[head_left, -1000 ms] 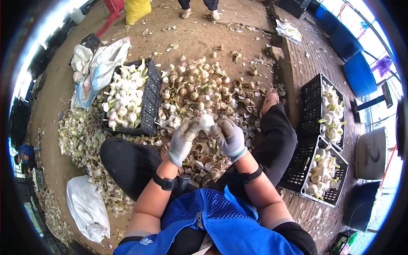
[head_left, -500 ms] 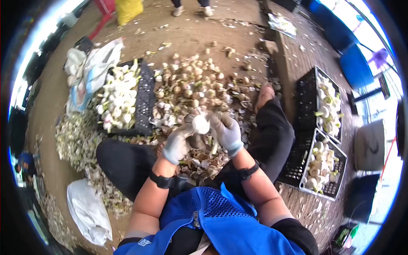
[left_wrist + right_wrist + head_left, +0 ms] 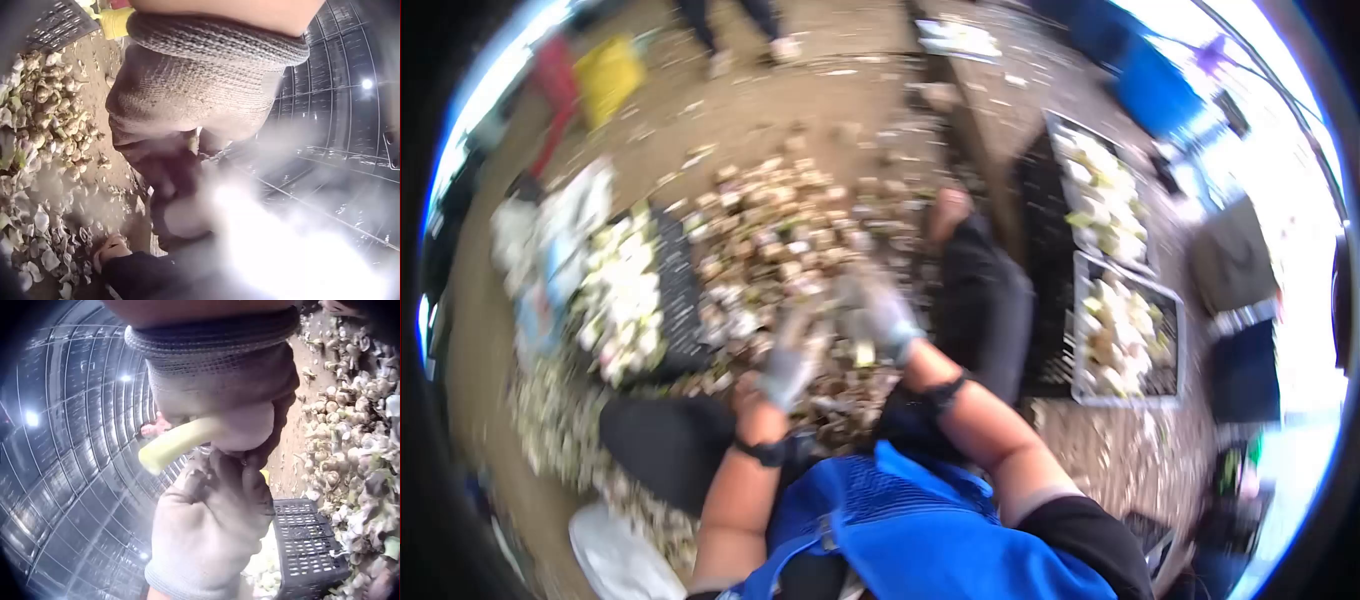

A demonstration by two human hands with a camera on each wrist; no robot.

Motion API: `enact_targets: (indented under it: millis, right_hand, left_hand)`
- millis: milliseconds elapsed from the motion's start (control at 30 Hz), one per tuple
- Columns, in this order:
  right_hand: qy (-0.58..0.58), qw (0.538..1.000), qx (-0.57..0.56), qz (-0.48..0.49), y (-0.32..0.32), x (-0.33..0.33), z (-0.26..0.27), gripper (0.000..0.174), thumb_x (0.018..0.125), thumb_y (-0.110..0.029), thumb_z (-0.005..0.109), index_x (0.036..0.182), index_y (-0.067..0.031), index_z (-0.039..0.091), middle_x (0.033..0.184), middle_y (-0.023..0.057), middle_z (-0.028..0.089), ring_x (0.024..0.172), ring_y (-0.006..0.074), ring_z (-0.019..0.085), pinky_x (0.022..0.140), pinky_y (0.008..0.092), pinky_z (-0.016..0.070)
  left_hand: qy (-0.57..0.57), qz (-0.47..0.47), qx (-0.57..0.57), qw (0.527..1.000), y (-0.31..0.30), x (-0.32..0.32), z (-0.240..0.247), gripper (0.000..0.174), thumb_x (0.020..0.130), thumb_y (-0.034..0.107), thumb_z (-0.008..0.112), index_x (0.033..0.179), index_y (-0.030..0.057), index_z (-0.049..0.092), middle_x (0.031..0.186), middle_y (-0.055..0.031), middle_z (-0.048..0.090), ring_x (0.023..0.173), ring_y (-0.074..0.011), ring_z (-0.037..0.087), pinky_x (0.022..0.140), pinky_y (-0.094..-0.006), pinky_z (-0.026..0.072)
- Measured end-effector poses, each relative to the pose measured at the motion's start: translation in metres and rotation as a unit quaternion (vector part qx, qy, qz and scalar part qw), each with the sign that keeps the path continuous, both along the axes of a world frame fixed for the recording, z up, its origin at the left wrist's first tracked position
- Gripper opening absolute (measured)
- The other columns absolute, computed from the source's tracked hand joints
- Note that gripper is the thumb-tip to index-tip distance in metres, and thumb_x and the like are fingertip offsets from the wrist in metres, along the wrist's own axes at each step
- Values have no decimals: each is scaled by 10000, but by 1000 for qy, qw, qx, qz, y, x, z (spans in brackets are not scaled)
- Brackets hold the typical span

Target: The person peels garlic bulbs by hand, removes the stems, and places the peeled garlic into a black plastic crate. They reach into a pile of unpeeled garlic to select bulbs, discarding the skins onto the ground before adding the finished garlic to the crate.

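Observation:
A peeled white garlic bulb (image 3: 250, 427) with a pale green stem (image 3: 180, 444) shows between two gloved hands in the right wrist view. My right hand (image 3: 882, 312) grips the bulb, its stem poking out sideways. Below it, my left hand (image 3: 794, 352) has its curled fingertips right at the bulb's underside. Both hands are blurred in the head view, low over loose garlic skins (image 3: 840, 395). In the left wrist view, the glove's back and strong glare hide most of the bulb.
Unpeeled garlic (image 3: 770, 205) lies heaped on the ground ahead. A black crate (image 3: 678, 285) of white bulbs stands at the left, beside plastic sacks (image 3: 565, 250). Two more crates (image 3: 1055, 330) of garlic are at the right. Another person's legs (image 3: 730, 25) show at the far side.
The head view has swung, shifting the scene leftward and blurring it. Both hands stay close together at the bulb, and its stem now points toward my body.

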State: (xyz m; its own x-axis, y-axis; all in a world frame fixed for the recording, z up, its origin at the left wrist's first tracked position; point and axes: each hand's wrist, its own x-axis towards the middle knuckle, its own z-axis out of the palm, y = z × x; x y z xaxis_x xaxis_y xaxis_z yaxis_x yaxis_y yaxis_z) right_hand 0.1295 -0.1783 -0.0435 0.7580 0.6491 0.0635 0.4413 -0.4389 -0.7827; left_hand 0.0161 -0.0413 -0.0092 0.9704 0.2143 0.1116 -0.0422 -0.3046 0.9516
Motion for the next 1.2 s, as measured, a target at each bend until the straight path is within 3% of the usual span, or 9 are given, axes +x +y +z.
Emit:
enact_targets:
  millis: [100, 133, 300, 533, 767, 833, 900, 1000, 1200]
  right_hand:
    - [162, 928, 311, -124, 13, -3, -47, 434, 859, -209, 565, 1230, 1, 483, 1084, 165, 570, 1029, 336, 580, 886, 385, 475]
    - [382, 822, 396, -150, 22, -18, -5, 420, 904, -229, 525, 1253, -9, 445, 1029, 156, 563, 856, 308, 637, 756, 371, 532]
    - [735, 581, 331, -110, 70, 19, -76, 392, 887, -330, 456, 1099, -8, 526, 966, 180, 640, 787, 284, 646, 700, 399, 550]
    - [734, 624, 269, -22, 286, 29, -41, 275, 942, -225, 443, 1114, -14, 480, 936, 140, 591, 852, 286, 620, 753, 400, 541]
    - [464, 866, 183, -20, 496, 30, -44, 668, 839, -282, 590, 1405, -169, 255, 1124, 171, 526, 914, 313, 548, 668, 449, 507]
    - [307, 943, 117, 56, 493, 25, -86, 697, 838, -277, 600, 1420, -129, 245, 1039, 128, 555, 833, 216, 534, 629, 389, 479]
    - [326, 889, 258, 193, 428, 9, -86, 433, 892, -246, 558, 1258, -28, 482, 883, 65, 585, 703, 153, 549, 620, 294, 470]
    - [483, 872, 69, 30, 320, 23, -87, 281, 897, -278, 594, 998, -27, 671, 861, 47, 662, 777, 127, 600, 678, 250, 488]
    - [219, 954, 43, -201, 210, 174, -217, 351, 776, -130, 620, 1108, -21, 593, 933, 105, 658, 800, 150, 614, 718, 272, 502]
  left_hand:
    - [-7, 33, 110, 993, 8, -4, -21, 286, 887, 170, 564, 1136, 30, 568, 1166, -152, 591, 1104, -262, 553, 952, -339, 414]
    - [98, 57, 138, 984, 12, -4, -19, 261, 878, 168, 557, 1101, 33, 569, 1143, -166, 592, 1091, -283, 555, 937, -348, 424]
    - [327, -105, 246, 906, 50, -28, -25, 354, 847, 254, 505, 1122, 33, 533, 1100, -207, 609, 1014, -378, 583, 868, -431, 459]
    - [332, -120, 190, 916, 57, -32, -82, 327, 765, 201, 518, 1057, 86, 612, 987, -207, 646, 939, -368, 620, 803, -444, 489]
    - [298, -233, 194, 905, 39, -27, -159, 335, 830, 261, 505, 1116, 106, 586, 1037, -183, 643, 955, -367, 612, 823, -445, 479]
    - [334, -263, 198, 883, 41, -22, -139, 320, 802, 213, 509, 1081, 94, 611, 1045, -173, 646, 960, -346, 619, 820, -430, 484]
    - [393, -223, 169, 876, 55, -10, -72, 378, 761, 151, 499, 1117, 73, 599, 1037, -177, 647, 970, -336, 620, 828, -419, 487]
    - [340, -218, 139, 904, 54, -15, -85, 448, 802, 225, 512, 1230, 93, 500, 1103, -205, 586, 972, -368, 597, 833, -438, 483]
    - [392, -240, 93, 883, 53, -3, -87, 464, 785, 222, 536, 1242, 146, 509, 1126, -192, 589, 1008, -366, 589, 862, -440, 479]
